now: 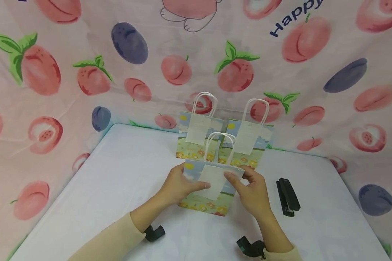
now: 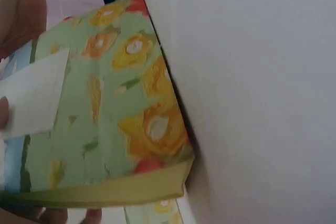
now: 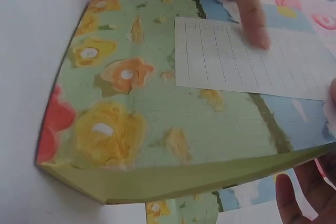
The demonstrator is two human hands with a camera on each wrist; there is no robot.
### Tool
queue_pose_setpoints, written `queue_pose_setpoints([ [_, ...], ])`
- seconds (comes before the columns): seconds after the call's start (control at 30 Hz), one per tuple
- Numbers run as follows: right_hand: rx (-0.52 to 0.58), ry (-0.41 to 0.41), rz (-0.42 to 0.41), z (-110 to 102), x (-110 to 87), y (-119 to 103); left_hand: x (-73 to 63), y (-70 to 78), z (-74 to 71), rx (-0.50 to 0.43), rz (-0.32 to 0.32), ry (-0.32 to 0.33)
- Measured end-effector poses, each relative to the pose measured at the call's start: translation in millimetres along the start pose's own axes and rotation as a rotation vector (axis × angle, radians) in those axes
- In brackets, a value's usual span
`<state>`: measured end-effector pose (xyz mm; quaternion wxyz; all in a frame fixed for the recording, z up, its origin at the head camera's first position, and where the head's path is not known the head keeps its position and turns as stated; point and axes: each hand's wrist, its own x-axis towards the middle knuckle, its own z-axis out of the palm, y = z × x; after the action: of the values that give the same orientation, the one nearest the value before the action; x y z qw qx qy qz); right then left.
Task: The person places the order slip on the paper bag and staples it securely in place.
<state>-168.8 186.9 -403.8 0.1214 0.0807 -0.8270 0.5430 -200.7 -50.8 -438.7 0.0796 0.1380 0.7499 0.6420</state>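
Observation:
A small paper gift bag [image 1: 204, 207] with a flower meadow, blue sky and white rope handles stands upright between the two hands. On its front lies a white lined paper slip [image 3: 220, 61]. The left hand [image 1: 178, 185] grips the bag's left side, its thumb pressing on the slip and its other fingers behind. At the right side, the right hand [image 1: 255, 190] holds the bag near the top, thumb on the slip's upper corner. In the right wrist view, right-hand fingers [image 3: 315, 187] show beyond the bag's green side.
Two matching gift bags, one at the left [image 1: 181, 145] and one at the right [image 1: 262, 145], stand just behind, each with a white slip on its front. A black stapler [image 1: 288, 197] lies right of the right hand on the white table [image 1: 127, 163]. Behind hangs a fruit-print cloth [image 1: 202, 43].

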Motion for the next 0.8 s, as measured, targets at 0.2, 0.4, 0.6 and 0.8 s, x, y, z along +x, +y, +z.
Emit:
queue_pose_setpoints([
  [0.2, -0.018, 0.034, -0.011, 1, -1.0, -1, 2.6, 17.3, -10.1, 0.030, 0.126, -0.017],
  [0.4, -0.008, 0.077, 0.016, 4, -2.4, -1, 6.8, 27.3, -10.0, 0.005, 0.186, -0.038],
  [0.6, -0.021, 0.112, 0.049, 6, -4.9, -4, 6.5, 27.8, -7.8, -0.078, 0.177, -0.112],
  [0.8, -0.026, 0.121, 0.040, 7, -5.9, -4, 8.7, 25.1, -8.3, -0.102, 0.157, -0.135],
])
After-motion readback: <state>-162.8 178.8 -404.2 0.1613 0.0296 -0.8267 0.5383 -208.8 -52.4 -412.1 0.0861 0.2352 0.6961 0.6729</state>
